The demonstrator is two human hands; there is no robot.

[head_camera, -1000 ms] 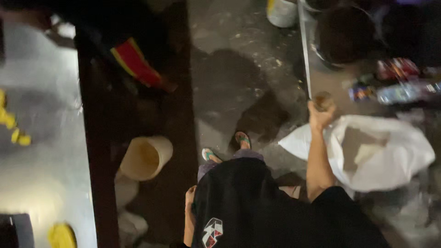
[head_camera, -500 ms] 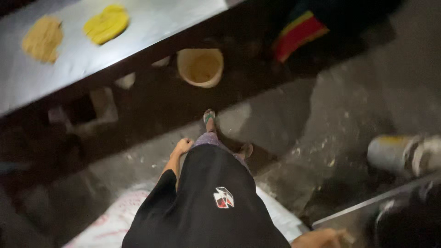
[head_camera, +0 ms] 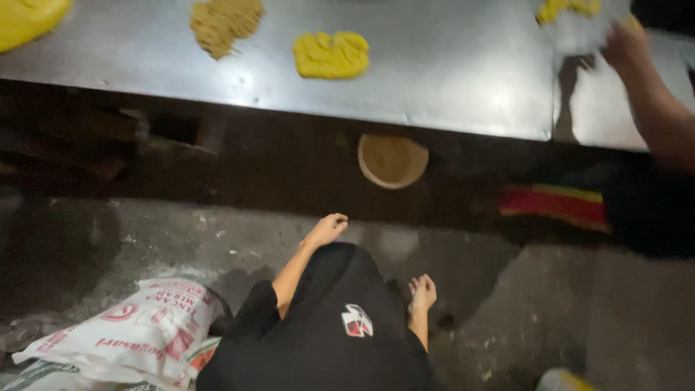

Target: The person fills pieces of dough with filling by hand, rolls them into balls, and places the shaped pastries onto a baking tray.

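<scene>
The left hand (head_camera: 327, 229) hangs loosely curled and the right hand (head_camera: 422, 292) hangs with its fingers spread, both empty and touching nothing, above the dark wet floor (head_camera: 181, 239). In front of them a tan bucket (head_camera: 392, 160) stands under the steel table (head_camera: 449, 80), where yellow dough lumps (head_camera: 331, 54) lie apart, and a printed white sack (head_camera: 145, 333) lies near the left hand. At the right edge another person's arm (head_camera: 648, 94) reaches over the table, its hand too blurred to make out.
</scene>
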